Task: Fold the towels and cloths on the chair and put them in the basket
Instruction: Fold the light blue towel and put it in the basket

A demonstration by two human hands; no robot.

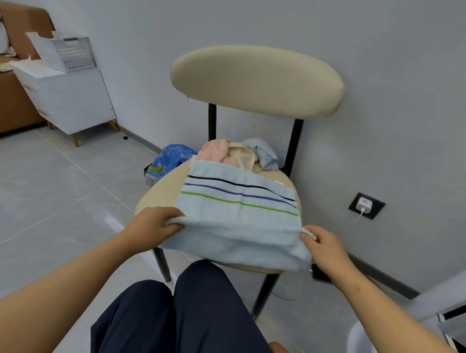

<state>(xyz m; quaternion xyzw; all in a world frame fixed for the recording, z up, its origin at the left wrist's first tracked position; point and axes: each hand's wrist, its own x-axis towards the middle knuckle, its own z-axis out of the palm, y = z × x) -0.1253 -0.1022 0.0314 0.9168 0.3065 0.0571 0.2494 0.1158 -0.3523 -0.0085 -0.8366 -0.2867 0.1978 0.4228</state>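
Blue striped towel lay flat on chair seat, long axis spanning both hands. Left hand and right hand each pinched a near corner; unfolded cloths beyond.

The room was bright and evenly lit by soft, diffuse light with no visible source. The pale floor carried a faint sheen at the left, and only weak shadow lay beneath the chair. Wide-angle distortion bent the wall and floor lines toward the edges. The white object at the near right was blurred.
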